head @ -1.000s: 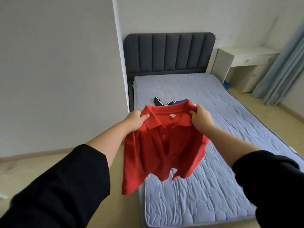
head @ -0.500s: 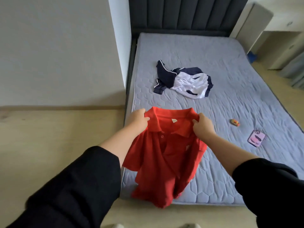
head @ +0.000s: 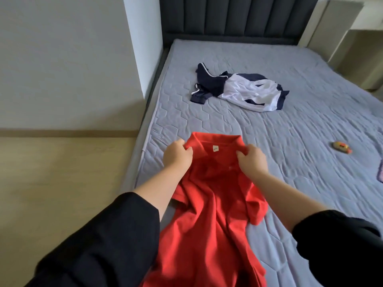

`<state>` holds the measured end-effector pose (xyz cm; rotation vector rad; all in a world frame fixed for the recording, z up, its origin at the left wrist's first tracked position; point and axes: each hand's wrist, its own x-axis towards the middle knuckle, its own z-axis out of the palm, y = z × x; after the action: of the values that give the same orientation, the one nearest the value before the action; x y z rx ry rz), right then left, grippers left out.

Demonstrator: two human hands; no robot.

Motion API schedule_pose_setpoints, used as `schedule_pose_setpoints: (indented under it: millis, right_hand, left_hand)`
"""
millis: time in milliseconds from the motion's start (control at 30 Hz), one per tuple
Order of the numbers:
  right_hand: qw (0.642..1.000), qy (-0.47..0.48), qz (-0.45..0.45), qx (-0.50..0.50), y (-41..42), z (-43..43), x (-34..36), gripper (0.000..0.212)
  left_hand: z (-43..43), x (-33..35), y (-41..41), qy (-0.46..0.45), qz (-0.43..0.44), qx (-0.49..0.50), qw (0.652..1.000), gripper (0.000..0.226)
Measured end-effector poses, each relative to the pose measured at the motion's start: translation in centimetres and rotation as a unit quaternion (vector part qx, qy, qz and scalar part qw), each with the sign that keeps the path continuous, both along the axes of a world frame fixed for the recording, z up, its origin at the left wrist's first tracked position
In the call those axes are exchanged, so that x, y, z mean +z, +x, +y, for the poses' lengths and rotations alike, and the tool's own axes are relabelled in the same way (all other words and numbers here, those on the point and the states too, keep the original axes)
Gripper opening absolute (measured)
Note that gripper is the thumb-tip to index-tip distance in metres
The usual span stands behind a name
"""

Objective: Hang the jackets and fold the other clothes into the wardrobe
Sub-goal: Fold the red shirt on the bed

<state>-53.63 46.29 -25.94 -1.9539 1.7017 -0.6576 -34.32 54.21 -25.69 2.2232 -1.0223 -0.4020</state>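
A red polo shirt [head: 209, 220] lies front up on the near left part of the grey-blue mattress [head: 300, 125], its hem running off the bottom of the view. My left hand [head: 177, 157] grips the shirt's left shoulder beside the collar. On the other side of the collar, my right hand [head: 251, 160] grips the right shoulder. A crumpled navy and white jacket [head: 242, 90] rests further up the mattress, apart from the shirt.
A small orange and yellow object [head: 342, 147] lies on the mattress at the right. A pink item [head: 380, 172] shows at the right edge. A dark padded headboard [head: 238, 15] stands at the far end, a white wall [head: 68, 59] on the left, pale furniture [head: 352, 38] at the far right.
The shirt was held up in the air; both hands have lowered it onto the mattress, and most of it now lies flat. The view tilted down and moved closer to the bed.
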Motion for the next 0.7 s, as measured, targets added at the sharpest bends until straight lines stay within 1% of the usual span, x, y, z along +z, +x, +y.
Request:
schedule_pose_setpoints:
  millis: [67, 100, 133, 200, 233, 267, 300, 333, 367, 400, 433, 467, 500, 533, 600, 633, 667, 700]
  right_hand:
    - [0.999, 0.008, 0.021, 0.025, 0.5, -0.9, -2.6, 0.028]
    - [0.999, 0.013, 0.032, 0.033, 0.6, -1.2, -3.3, 0.030]
    - [0.998, 0.012, 0.044, 0.039, 0.6, -1.3, -3.9, 0.031]
    - [0.998, 0.013, 0.051, 0.036, 0.8, -1.8, -4.1, 0.030]
    - [0.999, 0.003, 0.034, 0.025, 0.9, -2.1, -3.6, 0.029]
    - [1.000, -0.021, 0.005, 0.012, 1.2, -2.5, -3.0, 0.026]
    - [0.998, -0.062, -0.031, 0.009, 1.5, -3.0, -2.2, 0.022]
    - [0.993, -0.098, -0.065, 0.012, 1.8, -3.5, -1.4, 0.014]
    - [0.989, -0.117, -0.091, 0.030, 2.0, -3.9, -0.8, 0.007]
    - [0.988, -0.102, -0.106, 0.049, 2.4, -4.1, -0.5, 0.028]
    - [0.988, -0.068, -0.115, 0.071, 2.7, -4.1, -0.7, 0.054]
    - [0.991, -0.026, -0.103, 0.082, 2.8, -3.7, -1.1, 0.074]
    - [0.993, 0.000, -0.082, 0.090, 2.9, -3.2, -1.9, 0.084]
    - [0.993, 0.016, -0.056, 0.099, 2.8, -2.4, -3.1, 0.086]
    - [0.990, 0.018, 0.019, 0.135, 2.4, -0.3, -6.5, 0.084]
    - [0.984, 0.027, 0.078, 0.156, 2.2, 1.0, -8.2, 0.082]
    - [0.974, 0.038, 0.143, 0.174, 1.9, 2.3, -10.0, 0.080]
    - [0.958, 0.047, 0.208, 0.191, 1.6, 3.6, -11.6, 0.076]
  left_hand:
    - [-0.7, -2.4, 0.1, 0.007, -0.026, 0.008, 1.000, 0.019]
    - [-1.0, -3.1, 0.2, 0.024, -0.012, 0.002, 1.000, 0.021]
    - [-1.4, -3.5, 0.3, 0.041, 0.016, -0.006, 0.999, 0.024]
    - [-2.4, -3.3, 1.1, 0.080, 0.101, -0.036, 0.991, 0.027]
    - [-3.4, -2.7, 1.7, 0.085, 0.108, -0.049, 0.989, 0.028]
    - [-4.3, -1.7, 2.2, 0.075, 0.095, -0.045, 0.992, 0.028]
    - [-5.2, -0.9, 2.5, 0.037, 0.084, -0.026, 0.995, 0.024]
    - [-5.9, 0.0, 2.4, -0.011, 0.093, -0.012, 0.996, 0.018]
    - [-6.6, 0.6, 2.0, -0.059, 0.123, -0.024, 0.990, 0.023]
    - [-7.0, 0.8, 1.5, -0.090, 0.169, -0.063, 0.980, 0.042]
    - [-7.0, 0.6, 0.9, -0.094, 0.208, -0.115, 0.967, 0.065]
    - [-6.7, -0.1, 0.4, -0.066, 0.212, -0.161, 0.962, 0.082]
    - [-6.4, -1.4, 0.2, -0.034, 0.174, -0.185, 0.967, 0.090]
    - [-5.6, -2.8, 0.4, -0.011, 0.123, -0.181, 0.976, 0.089]
    - [-3.5, -6.0, 1.8, 0.009, -0.014, -0.092, 0.996, 0.077]
    - [-2.1, -7.6, 2.4, 0.016, -0.071, -0.030, 0.997, 0.069]
    - [-0.7, -9.1, 3.0, 0.036, -0.105, 0.029, 0.993, 0.062]
    - [0.7, -10.4, 3.4, 0.073, -0.113, 0.074, 0.988, 0.061]
